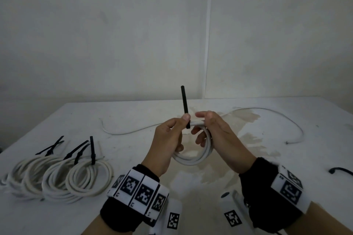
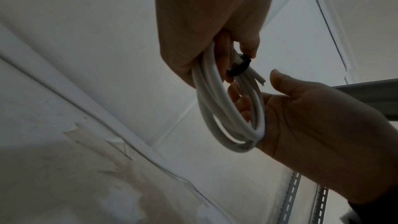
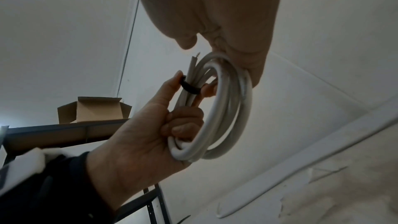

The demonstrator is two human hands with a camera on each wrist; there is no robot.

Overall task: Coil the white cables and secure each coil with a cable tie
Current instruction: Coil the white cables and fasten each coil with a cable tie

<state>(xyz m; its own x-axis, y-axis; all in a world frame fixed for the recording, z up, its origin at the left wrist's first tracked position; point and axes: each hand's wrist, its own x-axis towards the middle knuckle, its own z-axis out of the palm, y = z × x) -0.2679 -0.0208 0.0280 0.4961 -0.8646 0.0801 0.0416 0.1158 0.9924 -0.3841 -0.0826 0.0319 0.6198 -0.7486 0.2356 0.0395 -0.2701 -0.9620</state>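
A white cable coil [image 1: 194,157] hangs in the air between both hands above the table [image 1: 133,120]. A black cable tie [image 1: 184,105] is looped round the coil's top, and its long tail stands straight up. My left hand [image 1: 181,123] pinches the tie at the band with thumb and forefinger. In the right wrist view its lower fingers curl round the coil [image 3: 228,108] near the tie's band [image 3: 189,88]. My right hand [image 1: 209,124] grips the coil's top just right of the tie, with its fingers through the coil [image 2: 215,108]. The cable's cut ends [image 2: 323,77] poke out past the band [image 2: 239,65].
Several tied white coils [image 1: 57,177] lie at the table's left, their black tie tails sticking up. A loose white cable [image 1: 267,110] snakes across the far side. A black tie [image 1: 340,170] lies near the right edge. A cardboard box [image 3: 94,111] sits on a shelf.
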